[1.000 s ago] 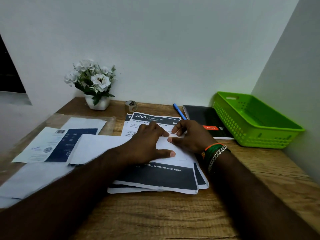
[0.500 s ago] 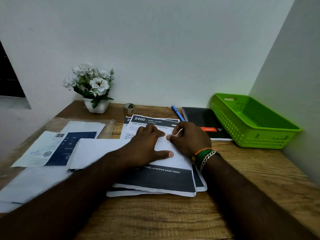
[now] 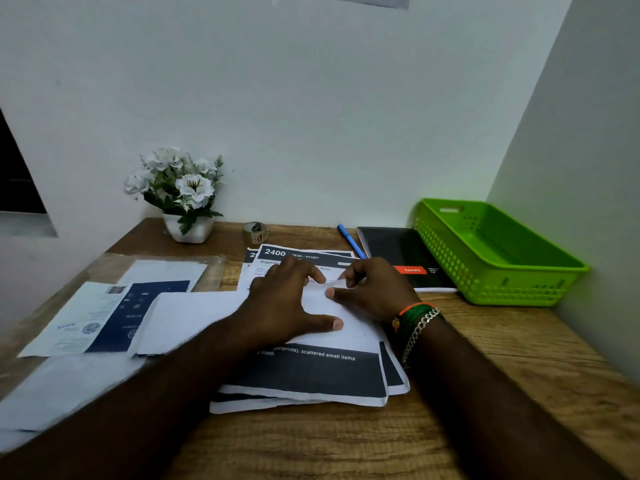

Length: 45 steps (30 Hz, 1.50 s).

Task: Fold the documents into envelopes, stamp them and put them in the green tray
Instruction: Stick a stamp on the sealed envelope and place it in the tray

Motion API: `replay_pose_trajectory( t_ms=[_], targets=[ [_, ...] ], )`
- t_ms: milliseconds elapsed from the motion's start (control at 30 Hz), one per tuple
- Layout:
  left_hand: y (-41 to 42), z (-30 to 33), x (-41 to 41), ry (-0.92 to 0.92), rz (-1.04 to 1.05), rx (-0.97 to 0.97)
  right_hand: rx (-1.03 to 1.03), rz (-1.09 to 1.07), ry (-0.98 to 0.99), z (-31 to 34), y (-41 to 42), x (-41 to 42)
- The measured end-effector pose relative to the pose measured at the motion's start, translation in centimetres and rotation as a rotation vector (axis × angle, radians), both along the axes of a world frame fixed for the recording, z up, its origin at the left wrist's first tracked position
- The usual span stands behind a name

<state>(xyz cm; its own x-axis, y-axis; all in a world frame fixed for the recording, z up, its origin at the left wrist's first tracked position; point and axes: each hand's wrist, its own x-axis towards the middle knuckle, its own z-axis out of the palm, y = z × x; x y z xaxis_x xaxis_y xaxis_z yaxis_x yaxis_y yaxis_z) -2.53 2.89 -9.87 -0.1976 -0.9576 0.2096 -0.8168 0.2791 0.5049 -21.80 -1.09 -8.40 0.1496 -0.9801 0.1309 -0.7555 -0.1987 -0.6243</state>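
Now my left hand [image 3: 291,306] presses flat on the white sheet [image 3: 349,327] over the documents [image 3: 304,375]; my right hand [image 3: 372,289] pinches its edge. If I pull unevenly, the fold goes crooked. Tray [image 3: 498,268] waits at two o'clock.

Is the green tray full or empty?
Empty, as far as it shows. The green tray sits at the right of the desk, and only its bare green floor and slotted walls are visible inside; no envelopes yet.
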Motion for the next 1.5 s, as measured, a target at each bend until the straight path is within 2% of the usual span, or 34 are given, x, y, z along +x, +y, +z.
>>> replay_pose_trajectory(
  t_ms=[133,233,400,567,700,800,900,1067,1167,1267,1333,1500],
  targets=[
    [0.4,0.2,0.0,0.029,0.022,-0.006,0.046,0.052,-0.269,0.1,0.1,-0.2],
    [0.5,0.6,0.2,0.031,0.086,-0.102,0.081,0.095,-0.44,0.4,0.2,-0.5],
    [0.3,1.5,1.2,-0.032,0.186,-0.15,0.05,0.142,-0.507,1.0,0.2,-0.8],
    [-0.1,1.9,1.4,-0.083,0.235,-0.207,0.153,0.215,-0.538,1.1,0.4,-0.6],
    [0.2,2.1,1.4,-0.081,0.206,-0.245,0.136,0.207,-0.486,1.3,0.8,-0.4],
    [0.4,2.6,1.2,-0.07,0.189,-0.279,0.148,0.186,-0.551,2.3,1.8,-0.3],
    [0.9,3.6,1.1,-0.023,0.151,-0.325,0.216,0.151,-0.606,3.7,3.6,-0.7],
    [1.8,4.8,0.4,-0.026,0.032,-0.317,0.37,0.103,-0.508,4.5,7.3,-2.6],
    [2.6,4.8,-1.0,-0.017,0.039,-0.383,0.255,0.028,-0.598,4.5,9.9,-5.2],
    [3.3,5.2,-3.2,0.166,0.224,-0.488,0.144,-0.1,-0.756,5.1,12.4,-9.4],
    [3.6,5.5,-5.5,0.279,0.297,-0.482,0.08,-0.207,-0.868,5.5,13.9,-12.8],
    [3.9,5.6,-14.5,0.442,-0.059,-0.4,-0.094,-0.541,-1.143,6.5,15.7,-19.6]
  ],
)
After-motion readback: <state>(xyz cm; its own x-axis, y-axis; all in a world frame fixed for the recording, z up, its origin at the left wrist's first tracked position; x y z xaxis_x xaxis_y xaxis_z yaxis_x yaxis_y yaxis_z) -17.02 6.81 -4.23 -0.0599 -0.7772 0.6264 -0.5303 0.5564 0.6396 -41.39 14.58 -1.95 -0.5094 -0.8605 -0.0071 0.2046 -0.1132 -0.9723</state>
